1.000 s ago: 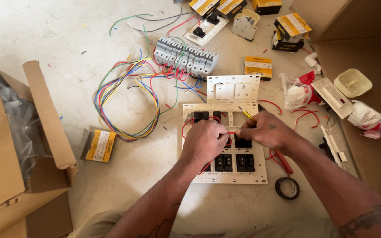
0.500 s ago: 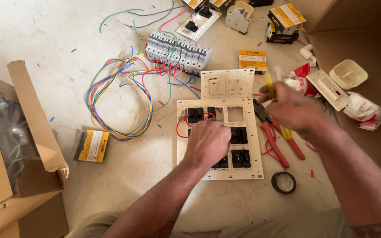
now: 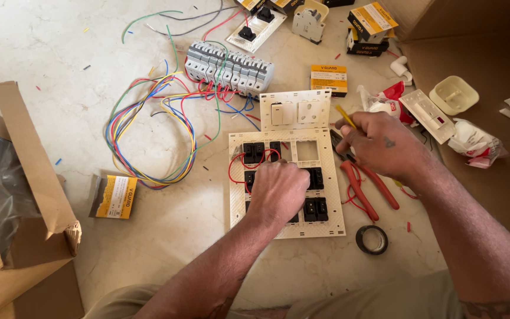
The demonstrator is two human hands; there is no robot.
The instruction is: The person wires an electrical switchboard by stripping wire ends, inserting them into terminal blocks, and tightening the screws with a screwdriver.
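Note:
A cream switch plate lies face down on the floor, with black switch modules and red wires on its back. My left hand rests as a fist on the middle of the plate. My right hand hovers just right of the plate's top corner and grips a yellow-handled screwdriver. Red-handled pliers lie under that hand, beside the plate.
A row of grey circuit breakers with looped coloured wires lies at upper left. A second switch plate, small yellow boxes, black tape roll and an open carton surround the work.
My right hand has left the plate's top and moved right with the screwdriver, now over the pliers. My left hand stays pressed on the plate.

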